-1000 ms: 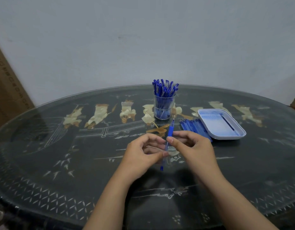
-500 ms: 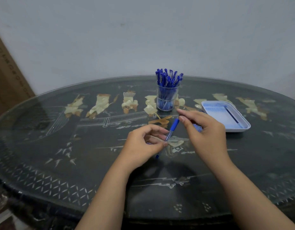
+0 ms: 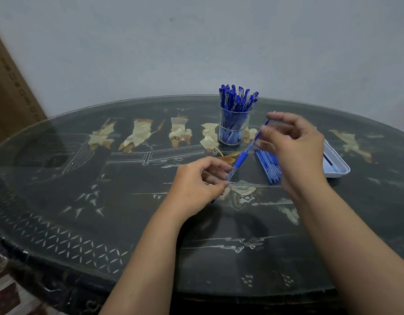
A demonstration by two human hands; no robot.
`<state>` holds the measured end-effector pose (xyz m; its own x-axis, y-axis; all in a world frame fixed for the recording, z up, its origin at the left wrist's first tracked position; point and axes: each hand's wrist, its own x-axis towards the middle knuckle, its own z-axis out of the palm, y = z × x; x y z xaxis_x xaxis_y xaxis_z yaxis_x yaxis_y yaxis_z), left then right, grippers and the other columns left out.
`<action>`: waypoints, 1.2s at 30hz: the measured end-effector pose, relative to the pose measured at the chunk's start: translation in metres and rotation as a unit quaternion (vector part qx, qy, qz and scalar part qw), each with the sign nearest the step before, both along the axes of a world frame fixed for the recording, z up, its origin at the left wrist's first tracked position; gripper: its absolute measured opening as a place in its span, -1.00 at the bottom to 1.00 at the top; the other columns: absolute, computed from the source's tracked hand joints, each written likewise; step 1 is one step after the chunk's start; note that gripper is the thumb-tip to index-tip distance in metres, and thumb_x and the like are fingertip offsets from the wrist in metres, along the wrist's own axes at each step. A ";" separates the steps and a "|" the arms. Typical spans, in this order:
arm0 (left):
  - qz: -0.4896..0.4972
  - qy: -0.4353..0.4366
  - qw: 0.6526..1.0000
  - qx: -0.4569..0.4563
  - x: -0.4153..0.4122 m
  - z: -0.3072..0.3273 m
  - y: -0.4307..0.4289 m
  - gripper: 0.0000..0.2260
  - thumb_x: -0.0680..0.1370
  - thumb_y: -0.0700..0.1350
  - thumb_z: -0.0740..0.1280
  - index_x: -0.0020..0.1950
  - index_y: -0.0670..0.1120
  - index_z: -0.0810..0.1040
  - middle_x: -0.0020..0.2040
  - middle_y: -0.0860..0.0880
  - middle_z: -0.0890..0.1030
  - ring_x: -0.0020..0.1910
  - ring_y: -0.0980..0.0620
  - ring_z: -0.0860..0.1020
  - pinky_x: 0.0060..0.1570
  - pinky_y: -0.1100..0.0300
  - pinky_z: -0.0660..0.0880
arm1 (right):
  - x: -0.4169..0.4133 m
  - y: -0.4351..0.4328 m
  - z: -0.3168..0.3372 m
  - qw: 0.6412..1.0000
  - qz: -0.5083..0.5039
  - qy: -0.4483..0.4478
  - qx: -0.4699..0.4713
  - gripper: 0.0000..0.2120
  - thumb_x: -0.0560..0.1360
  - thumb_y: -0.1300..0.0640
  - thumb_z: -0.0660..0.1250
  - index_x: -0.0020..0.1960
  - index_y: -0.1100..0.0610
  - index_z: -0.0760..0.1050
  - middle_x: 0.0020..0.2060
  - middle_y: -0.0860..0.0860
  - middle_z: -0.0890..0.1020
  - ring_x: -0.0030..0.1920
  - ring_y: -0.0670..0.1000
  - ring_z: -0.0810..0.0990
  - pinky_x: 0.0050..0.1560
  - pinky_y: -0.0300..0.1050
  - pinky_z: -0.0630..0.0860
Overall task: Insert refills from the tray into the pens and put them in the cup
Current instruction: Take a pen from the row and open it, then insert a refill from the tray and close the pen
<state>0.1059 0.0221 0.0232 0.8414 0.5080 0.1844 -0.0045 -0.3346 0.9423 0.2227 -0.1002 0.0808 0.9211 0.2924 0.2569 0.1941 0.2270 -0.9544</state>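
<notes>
Two bare forearms reach over a dark, glass-topped desk [image 3: 83,201] with pale inlaid figures. In the middle of the frame the left hand [image 3: 196,183] pinches the lower, clear part of a blue pen [image 3: 240,159] between thumb and fingertips. The pen slants up to the right, where the blurred right hand [image 3: 296,144] appears to pinch its upper end between thumb and forefinger. It cannot be told whether a refill is already inside this pen.

At upper centre, just above the hands, a clear cup [image 3: 234,133] stands crammed with blue pens, so most of the work looks done. Right of the slanted pen, a small row of loose pens [image 3: 268,165] lies on the desk, partly behind the right hand; these seem to be waiting their turn. At the right edge, the pale tray [image 3: 342,172] shows a single dark refill [image 3: 327,159]; the hand hides the rest of it. The held pen is not yet in the cup.
</notes>
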 end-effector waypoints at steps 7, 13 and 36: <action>0.078 -0.047 0.995 -0.033 -0.005 -0.004 0.024 -0.75 0.43 -0.36 0.47 -0.06 -0.02 0.65 -0.18 0.08 0.68 -0.25 0.17 0.61 -0.14 0.31 0.56 | 0.052 0.002 0.027 0.998 -0.057 -0.017 0.037 -0.82 0.51 0.38 0.33 -0.07 0.14 0.62 -0.20 0.04 0.63 -0.25 -0.04 0.61 -0.10 -0.20 0.60; 0.175 -0.125 0.972 -0.093 -0.004 -0.019 0.040 -0.74 0.45 -0.33 0.47 -0.02 0.01 0.64 -0.05 -0.03 0.69 -0.07 -0.01 0.67 0.05 -0.02 0.61 | 0.079 0.005 -0.013 0.972 -0.038 -0.065 -0.223 -0.82 0.50 0.30 0.39 -0.04 0.04 0.65 -0.16 0.06 0.70 -0.28 -0.06 0.67 -0.04 -0.13 0.64; 0.172 -0.120 0.973 -0.100 0.002 -0.029 0.043 -0.74 0.45 -0.33 0.47 -0.02 0.02 0.63 -0.11 0.04 0.67 -0.18 0.01 0.66 -0.02 0.01 0.63 | 0.112 0.027 -0.068 0.845 0.008 -0.167 -0.508 -0.79 0.44 0.29 0.43 0.06 0.17 0.67 -0.09 0.12 0.68 -0.09 0.01 0.56 -0.04 -0.20 0.42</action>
